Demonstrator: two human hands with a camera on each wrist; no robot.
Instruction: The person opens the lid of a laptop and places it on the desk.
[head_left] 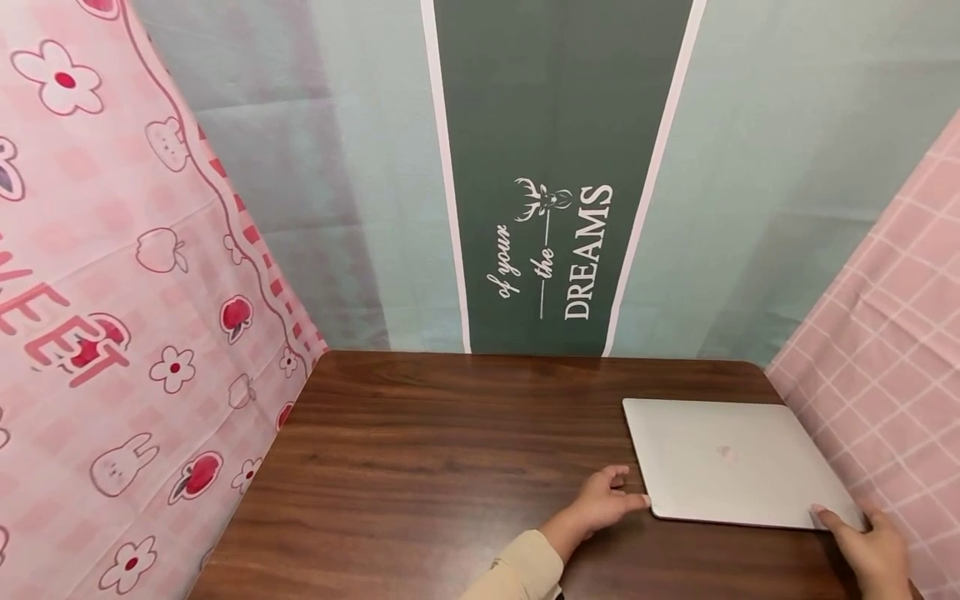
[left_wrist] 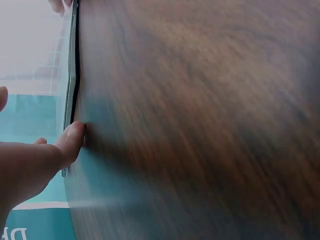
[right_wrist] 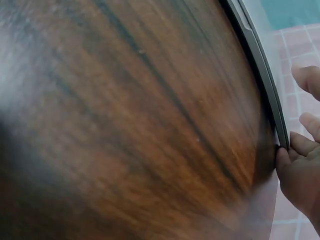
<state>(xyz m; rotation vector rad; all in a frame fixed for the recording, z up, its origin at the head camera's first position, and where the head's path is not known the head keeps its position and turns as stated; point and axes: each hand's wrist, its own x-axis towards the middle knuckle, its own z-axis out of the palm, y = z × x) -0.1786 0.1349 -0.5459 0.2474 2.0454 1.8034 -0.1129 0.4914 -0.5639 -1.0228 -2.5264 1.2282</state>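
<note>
A closed silver laptop (head_left: pixel 738 467) lies flat near the right side of the wooden table, a faint logo on its lid. Beside its near left corner is my left hand (head_left: pixel 600 504); a fingertip touches that corner and the other fingers sit loosely apart from the left edge. At the near right corner, my right hand (head_left: pixel 873 542) grips the laptop, thumb over the lid and fingers along the right side. From the right wrist view, fingertips (right_wrist: pixel 283 159) meet the corner of the thin dark edge. The left wrist view shows the laptop's front edge (left_wrist: pixel 73 75) side-on.
The brown wooden table (head_left: pixel 450 467) carries the laptop. A pink patterned cloth (head_left: pixel 135 333) hangs along the left, a green and grey curtain (head_left: pixel 555 108) with lettering at the back. Pink checked cloth (head_left: pixel 900 317) hangs close to the laptop's right side.
</note>
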